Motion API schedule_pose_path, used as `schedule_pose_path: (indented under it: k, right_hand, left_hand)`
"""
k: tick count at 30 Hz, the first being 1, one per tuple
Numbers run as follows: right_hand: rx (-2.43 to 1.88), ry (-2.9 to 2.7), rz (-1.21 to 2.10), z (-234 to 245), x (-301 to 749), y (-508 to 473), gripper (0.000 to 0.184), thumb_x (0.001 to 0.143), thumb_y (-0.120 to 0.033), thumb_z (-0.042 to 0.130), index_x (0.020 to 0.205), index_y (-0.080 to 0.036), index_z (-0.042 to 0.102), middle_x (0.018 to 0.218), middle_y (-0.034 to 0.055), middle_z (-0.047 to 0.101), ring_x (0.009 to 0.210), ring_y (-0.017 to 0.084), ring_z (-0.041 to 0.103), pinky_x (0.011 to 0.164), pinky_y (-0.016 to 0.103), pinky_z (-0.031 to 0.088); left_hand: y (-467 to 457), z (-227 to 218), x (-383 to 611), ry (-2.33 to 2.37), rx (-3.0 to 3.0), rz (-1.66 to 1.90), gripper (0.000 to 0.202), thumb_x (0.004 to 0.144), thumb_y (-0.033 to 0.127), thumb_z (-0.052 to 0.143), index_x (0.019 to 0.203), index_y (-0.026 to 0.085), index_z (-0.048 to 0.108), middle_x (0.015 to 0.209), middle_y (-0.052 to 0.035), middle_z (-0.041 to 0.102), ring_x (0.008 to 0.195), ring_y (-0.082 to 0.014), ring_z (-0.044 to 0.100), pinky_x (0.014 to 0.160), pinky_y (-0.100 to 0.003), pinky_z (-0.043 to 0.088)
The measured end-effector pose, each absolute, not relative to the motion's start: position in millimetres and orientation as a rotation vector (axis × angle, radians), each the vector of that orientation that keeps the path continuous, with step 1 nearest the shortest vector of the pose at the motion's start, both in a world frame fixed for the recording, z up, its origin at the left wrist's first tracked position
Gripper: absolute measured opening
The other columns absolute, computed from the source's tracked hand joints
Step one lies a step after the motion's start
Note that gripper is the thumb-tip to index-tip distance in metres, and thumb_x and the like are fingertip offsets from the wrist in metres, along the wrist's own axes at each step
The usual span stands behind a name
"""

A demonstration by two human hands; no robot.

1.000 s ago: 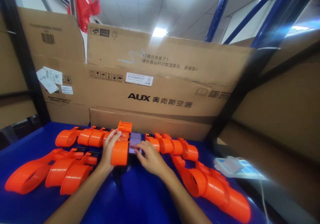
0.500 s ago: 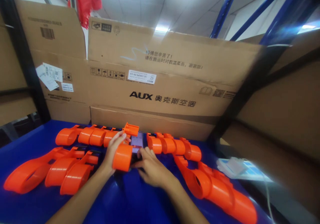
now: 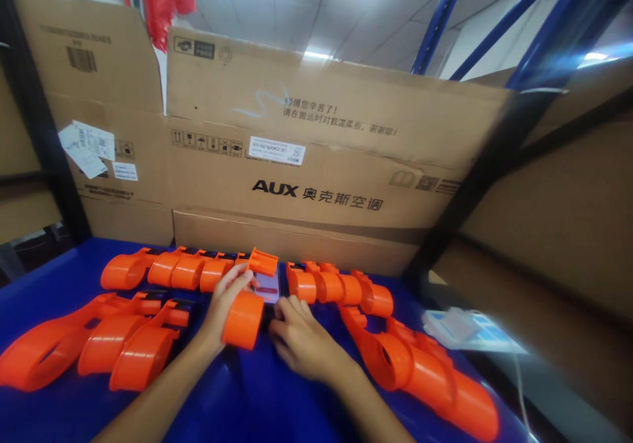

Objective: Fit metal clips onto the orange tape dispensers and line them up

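My left hand [image 3: 225,303] is wrapped round an orange plastic piece [image 3: 246,312] with a round barrel and a flat bracket end, held tilted over the blue table [image 3: 257,397]. Just to its right, my right hand [image 3: 297,336] lies with its fingers curled at the lower edge of a small lit-screen device [image 3: 268,288] that sits between the rows of orange pieces. I cannot make out whether those fingers grip anything.
Several like orange pieces lie in rows at the left [image 3: 123,344] and along the right [image 3: 410,364]. Large AUX cardboard boxes [image 3: 316,179] wall the back. A white and blue pad [image 3: 465,329] lies at the right edge. Black shelf posts [image 3: 475,173] flank the table.
My left hand has tilted the orange piece to the right. My right hand drew back from the device's screen and curled its fingers at its lower edge.
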State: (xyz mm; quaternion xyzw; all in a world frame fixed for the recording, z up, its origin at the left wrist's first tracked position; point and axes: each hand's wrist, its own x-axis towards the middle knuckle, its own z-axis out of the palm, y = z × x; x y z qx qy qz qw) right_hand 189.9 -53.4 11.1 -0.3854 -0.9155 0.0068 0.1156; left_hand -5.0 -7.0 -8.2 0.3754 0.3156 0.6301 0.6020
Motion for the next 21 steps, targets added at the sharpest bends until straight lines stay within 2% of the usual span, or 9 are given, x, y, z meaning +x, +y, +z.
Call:
schedule_pose_path:
  k: [5,7,10,14,17,21]
  right_hand:
    - [-1.115,-2.43,0.176,14.7,196.8,-54.1,0.009,0.081,-0.013,0.059,0.087,-0.02,0.059,0.108,0.0071,0.055,0.103,0.024,0.048,0.09,0.038,0.039]
    - [-1.093,-2.28,0.287,14.5,199.4,-51.8,0.01,0.081,-0.011,0.058,0.083,-0.02,0.057,0.101,0.0057,0.058,0.1,0.023,0.051,0.09,0.038,0.041]
    - [-1.038,-2.031,0.588,10.9,202.7,-46.5,0.009,0.09,-0.016,0.052,0.083,-0.021,0.053,0.084,0.0021,0.062,0.079,0.017,0.058,0.075,0.031,0.046]
    - [-0.991,-1.619,0.802,6.9,204.9,-39.8,0.015,0.096,-0.034,0.053,0.093,-0.021,0.058,0.071,-0.0005,0.062,0.061,0.014,0.056,0.058,0.025,0.043]
    - [-0.962,-1.4,0.797,9.0,205.8,-37.7,0.022,0.092,-0.04,0.062,0.099,-0.02,0.064,0.068,-0.0009,0.061,0.057,0.012,0.053,0.053,0.024,0.041]
    - [-0.891,-1.26,0.788,14.3,205.7,-38.9,0.035,0.088,-0.041,0.067,0.116,-0.021,0.062,0.071,0.0001,0.065,0.058,0.013,0.057,0.056,0.025,0.046]
  left_hand:
    - [-12.8,-5.2,-4.9,0.727,0.91,1.436,0.036,0.069,0.046,0.08,0.082,0.017,0.063,0.072,0.0013,0.065,0.054,-0.0094,0.057,0.054,-0.02,0.047]
    - [-15.7,-3.8,-4.8,0.725,0.916,1.438,0.035,0.07,0.046,0.08,0.083,0.017,0.063,0.072,0.001,0.065,0.055,-0.0095,0.057,0.054,-0.02,0.047]
    - [-21.6,-1.9,-4.4,0.709,0.925,1.425,0.035,0.072,0.046,0.078,0.083,0.016,0.064,0.07,0.0002,0.065,0.054,-0.0099,0.057,0.053,-0.02,0.046]
    - [-33.3,-1.3,-0.6,0.686,0.961,1.344,0.036,0.077,0.049,0.073,0.086,0.015,0.066,0.062,-0.0011,0.064,0.048,-0.0108,0.055,0.047,-0.02,0.042]
    - [-41.9,-2.1,4.9,0.693,0.968,1.323,0.04,0.077,0.047,0.074,0.102,0.016,0.065,0.061,-0.0018,0.067,0.048,-0.0125,0.058,0.049,-0.021,0.043]
    - [-48.3,-1.6,9.6,0.699,1.004,1.323,0.068,0.078,0.041,0.075,0.136,0.017,0.049,0.066,-0.0026,0.071,0.053,-0.0157,0.064,0.054,-0.023,0.047]
